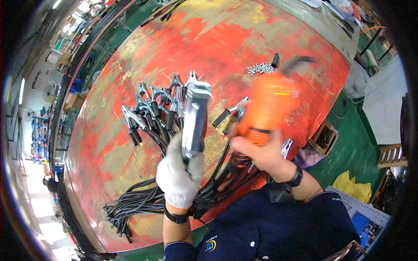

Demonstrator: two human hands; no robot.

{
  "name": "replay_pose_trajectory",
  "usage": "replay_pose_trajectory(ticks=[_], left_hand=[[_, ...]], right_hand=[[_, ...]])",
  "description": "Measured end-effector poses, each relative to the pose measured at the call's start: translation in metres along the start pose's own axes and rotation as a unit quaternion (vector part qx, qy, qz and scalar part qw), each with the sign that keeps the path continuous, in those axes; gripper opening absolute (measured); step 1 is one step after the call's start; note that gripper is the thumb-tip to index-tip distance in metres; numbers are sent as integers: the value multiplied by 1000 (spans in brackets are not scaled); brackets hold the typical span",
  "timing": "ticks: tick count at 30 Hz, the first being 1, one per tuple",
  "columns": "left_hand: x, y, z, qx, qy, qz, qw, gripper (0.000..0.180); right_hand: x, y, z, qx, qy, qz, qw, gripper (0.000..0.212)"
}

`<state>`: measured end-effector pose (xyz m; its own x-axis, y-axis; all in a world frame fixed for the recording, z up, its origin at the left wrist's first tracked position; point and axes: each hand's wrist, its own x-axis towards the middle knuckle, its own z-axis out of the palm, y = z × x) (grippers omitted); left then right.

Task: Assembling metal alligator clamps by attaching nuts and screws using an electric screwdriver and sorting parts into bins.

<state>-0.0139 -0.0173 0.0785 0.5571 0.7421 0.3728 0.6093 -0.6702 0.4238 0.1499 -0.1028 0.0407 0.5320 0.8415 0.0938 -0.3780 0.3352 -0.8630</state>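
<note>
Over a scuffed, patchy red-and-tan table (pixel 235 39), the knit-gloved left hand (pixel 179 176) closes around an upright, shiny metal clamp (pixel 195 117), while the bare right hand (pixel 266 152) grips a blurred, rounded orange power tool (pixel 269 102) to its right.

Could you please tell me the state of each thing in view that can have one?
Left hand: gloved, closed around a metal clamp.
Metal clamp: held; open or shut, cannot tell.
Right hand: ungloved, gripping an orange tool.
Orange tool: held, blurred; on or off, cannot tell.
Black cables: gathered, lying on the tabletop.
Tabletop: red, patchily worn.
Small metal parts: loose, piled.
Yellow sheeting: crumpled.
</note>
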Motion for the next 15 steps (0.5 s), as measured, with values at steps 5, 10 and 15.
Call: replay_pose_trajectory(ticks=[5, 10, 15], left_hand=[[-11, 11, 11, 13, -36, 61, 997, 51], [-2, 0, -3, 124, 17, 50, 991, 50], [58, -40, 1, 435, 280, 178, 837, 42]], right_hand=[[-6, 34, 10, 97, -49, 93, 990, 50], [8, 32, -19, 147, 61, 106, 982, 64], [11, 2, -80, 171, 113, 1, 979, 58]])
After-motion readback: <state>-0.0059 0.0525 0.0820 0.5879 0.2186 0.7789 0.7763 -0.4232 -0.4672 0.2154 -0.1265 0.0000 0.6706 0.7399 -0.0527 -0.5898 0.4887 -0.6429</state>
